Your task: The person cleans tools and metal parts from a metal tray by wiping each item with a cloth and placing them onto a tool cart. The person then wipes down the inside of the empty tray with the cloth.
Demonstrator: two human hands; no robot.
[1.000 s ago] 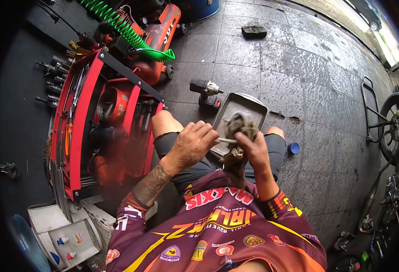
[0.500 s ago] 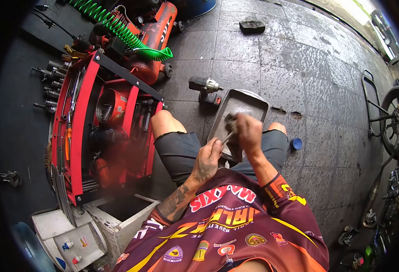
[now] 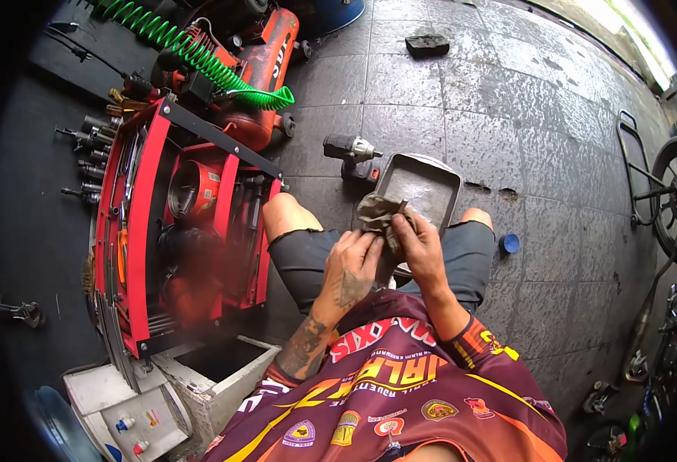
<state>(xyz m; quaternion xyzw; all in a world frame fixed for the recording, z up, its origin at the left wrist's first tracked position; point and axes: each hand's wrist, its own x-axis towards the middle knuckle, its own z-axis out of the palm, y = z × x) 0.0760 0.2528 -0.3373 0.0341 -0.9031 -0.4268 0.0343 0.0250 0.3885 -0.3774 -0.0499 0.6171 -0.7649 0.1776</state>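
A crumpled, dirty grey-brown rag (image 3: 378, 214) is bunched between my two hands, over the near edge of a metal tray (image 3: 455, 185). My right hand (image 3: 423, 250) pinches the rag with thumb and fingers; a small dark tip pokes up beside the thumb. My left hand (image 3: 351, 266), tattooed at the back, has its fingers closed against the rag's lower left side. The thin rod seen earlier is mostly hidden. Just beyond the tray's left corner lies a cordless impact wrench (image 3: 351, 154).
At left stands a red tool cart (image 3: 150, 208), with an orange compressor (image 3: 269, 77) and green coiled hose (image 3: 200, 65) behind. A blue cap (image 3: 510, 243) lies right of my knee. A dark block (image 3: 427, 45) is farther off, and a wheel (image 3: 673, 185) at far right.
The rag, earlier over the tray, has come nearer my left hand and is bunched up between both hands. The rod between the hands is now largely covered. Both hands are closer together.
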